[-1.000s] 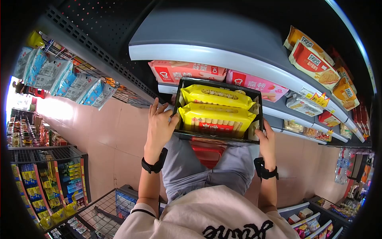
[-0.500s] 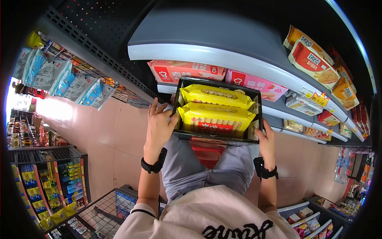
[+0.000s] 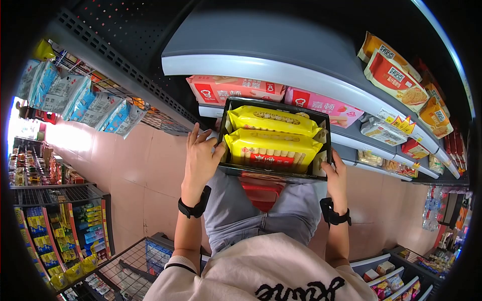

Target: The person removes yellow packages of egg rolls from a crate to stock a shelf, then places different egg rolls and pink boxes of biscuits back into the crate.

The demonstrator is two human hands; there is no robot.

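Observation:
A black open-topped box [image 3: 277, 174] is held level in front of my lap, between both hands. Inside it two yellow packs of wafer rolls [image 3: 273, 150] stand one behind the other. My left hand [image 3: 202, 158] grips the box's left end, its thumb near the rim and some fingers raised or curled. At the right end, my right hand [image 3: 335, 175] has its thumb over the rim and its other fingers along the outside. The box's underside is hidden from me.
A grey shelf [image 3: 266, 40] spans the space ahead, with pink snack boxes [image 3: 236, 90] on the tier below. Biscuit packs [image 3: 396, 80] stand at the right. Blue-and-white bags [image 3: 75, 95] hang at the left. A red object [image 3: 261, 195] is below the box; wire racks [image 3: 120, 266] stand behind left.

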